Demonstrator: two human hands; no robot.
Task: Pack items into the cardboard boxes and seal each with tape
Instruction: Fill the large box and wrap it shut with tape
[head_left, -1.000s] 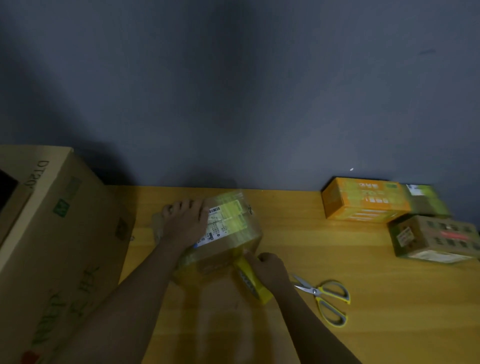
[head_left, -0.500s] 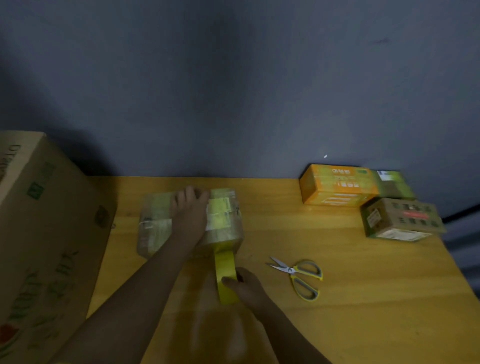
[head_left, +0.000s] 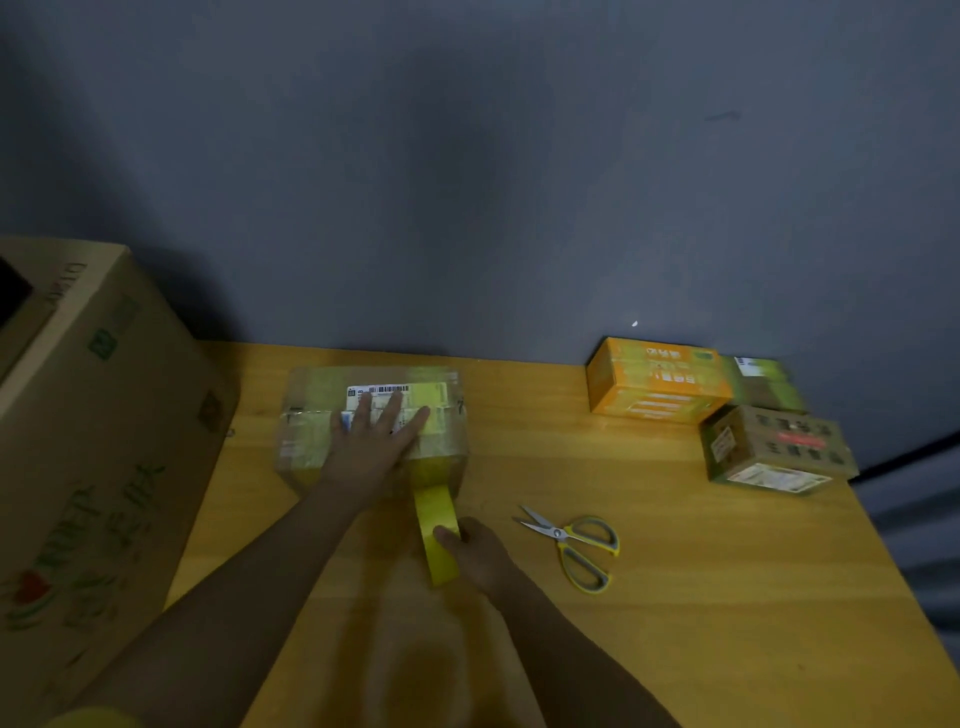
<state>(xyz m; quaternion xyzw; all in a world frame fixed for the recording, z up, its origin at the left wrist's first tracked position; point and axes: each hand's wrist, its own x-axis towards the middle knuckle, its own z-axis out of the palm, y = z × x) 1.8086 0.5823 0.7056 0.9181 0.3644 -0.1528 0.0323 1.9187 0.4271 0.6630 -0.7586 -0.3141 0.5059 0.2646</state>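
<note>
On table (head_left: 675, 597) middle: small box (head_left: 311, 415), left hand (head_left: 371, 441) flat on top, fingers spread. Right hand (head_left: 480, 553) grips tape roll (head_left: 439, 535), strip stuck to box front. Box looks light, stiff; likely slides unless pinned from top. Scissors (head_left: 571, 545) just right, other boxes (head_left: 717, 415) well apart, big carton (head_left: 88, 441) left; nothing blocking.

Large carton (head_left: 98, 441) cut off at left edge. Left hand (head_left: 371, 447) covers part of parcel label (head_left: 397, 397). Print on small boxes (head_left: 774, 449) blurred, unreadable.
</note>
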